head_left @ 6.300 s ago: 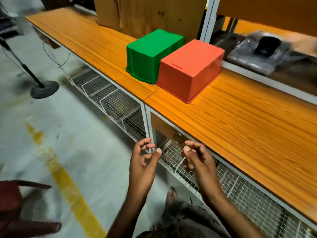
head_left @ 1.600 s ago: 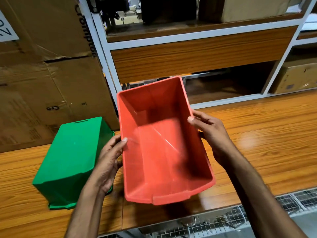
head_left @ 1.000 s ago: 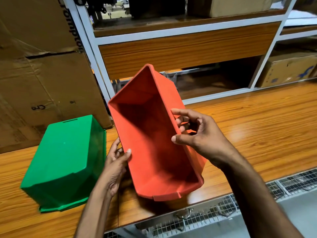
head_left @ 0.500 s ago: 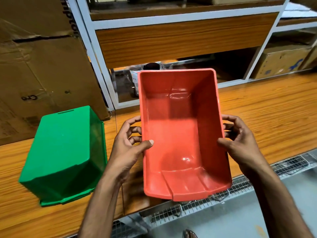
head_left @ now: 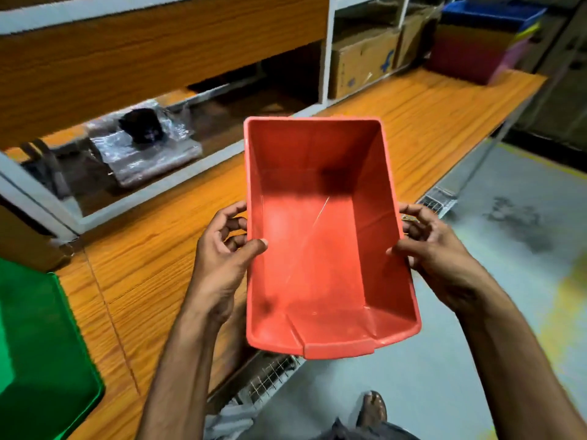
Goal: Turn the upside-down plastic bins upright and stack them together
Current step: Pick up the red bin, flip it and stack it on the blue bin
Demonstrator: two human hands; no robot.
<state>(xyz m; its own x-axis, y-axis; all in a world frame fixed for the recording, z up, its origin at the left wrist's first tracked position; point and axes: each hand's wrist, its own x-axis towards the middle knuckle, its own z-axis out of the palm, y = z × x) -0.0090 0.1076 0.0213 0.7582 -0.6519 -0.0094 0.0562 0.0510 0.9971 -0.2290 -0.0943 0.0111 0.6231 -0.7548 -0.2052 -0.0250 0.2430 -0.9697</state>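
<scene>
From the head view, the red bin [head_left: 317,249] is in the air with its open side up, half over the edge of the bench [head_left: 158,236]. The left hand [head_left: 222,262] and the right hand [head_left: 438,258] each grip one long wall, thumb inside the rim and fingers curled outside. The green bin [head_left: 38,344] lies on the bench at far left, I think bottom up. To do it well, keep the red bin level and put it well onto the wood, near the green one.
</scene>
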